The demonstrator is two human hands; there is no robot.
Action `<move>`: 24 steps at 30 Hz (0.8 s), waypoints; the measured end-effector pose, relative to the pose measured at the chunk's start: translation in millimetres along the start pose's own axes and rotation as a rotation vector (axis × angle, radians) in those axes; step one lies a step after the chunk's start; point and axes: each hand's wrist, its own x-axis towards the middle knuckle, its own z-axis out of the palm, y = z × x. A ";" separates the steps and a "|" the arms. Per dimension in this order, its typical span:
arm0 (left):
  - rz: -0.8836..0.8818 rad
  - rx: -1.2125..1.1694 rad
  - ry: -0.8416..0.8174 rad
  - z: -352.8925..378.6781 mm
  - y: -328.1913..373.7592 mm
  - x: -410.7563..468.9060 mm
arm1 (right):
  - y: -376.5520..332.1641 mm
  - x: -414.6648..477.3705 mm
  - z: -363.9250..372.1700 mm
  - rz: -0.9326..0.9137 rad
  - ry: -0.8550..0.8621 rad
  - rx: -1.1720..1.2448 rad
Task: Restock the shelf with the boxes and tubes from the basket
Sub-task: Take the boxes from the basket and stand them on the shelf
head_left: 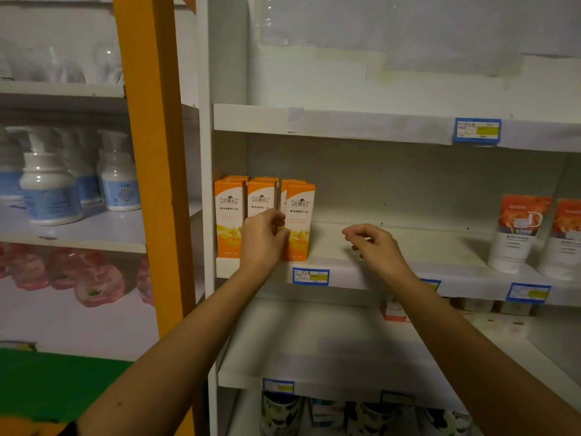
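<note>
Here, at the left end of the white middle shelf [408, 247], stands a cluster of tall orange-and-white cardboard boxes [229, 215], upright, two rows deep. The left hand [262, 237] reaches in from the lower left of the frame and is pressed against the front boxes, its fingers curled over the gap between the second box and the rightmost orange box [298, 221], which sits slightly forward of its neighbours; the thumb lies against that box's lower front. It looks like a loose grip on the box's edge rather than a full grasp. The right hand [374, 243] hovers over bare shelf, just right of the boxes and apart from them, fingers loosely bent, holding nothing. Far right on the same shelf stand two white tubes with orange-red tops [518, 234], well apart from both hands.
</note>
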 end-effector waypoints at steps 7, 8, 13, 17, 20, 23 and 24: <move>0.020 0.068 -0.016 -1.5 -10.2 -9.8 | 11.4 -15.3 -0.7 0.029 -0.007 -0.031; 0.029 0.078 -0.025 -1.5 -13.4 -14.0 | 15.2 -19.4 -0.4 0.032 -0.005 -0.027; 0.036 0.096 -0.077 5.6 -37.6 -52.9 | 50.8 -50.0 7.9 0.049 -0.023 0.024; -0.004 0.134 -0.162 17.6 -63.9 -99.3 | 88.4 -88.4 19.1 0.084 -0.055 0.002; -0.072 0.151 -0.278 30.0 -86.7 -138.2 | 121.5 -120.5 28.2 0.137 -0.103 -0.045; -0.134 0.188 -0.413 43.6 -112.2 -175.9 | 156.9 -150.7 39.9 0.226 -0.157 -0.068; -0.152 0.202 -0.449 48.3 -121.1 -187.8 | 169.0 -160.2 44.4 0.249 -0.171 -0.073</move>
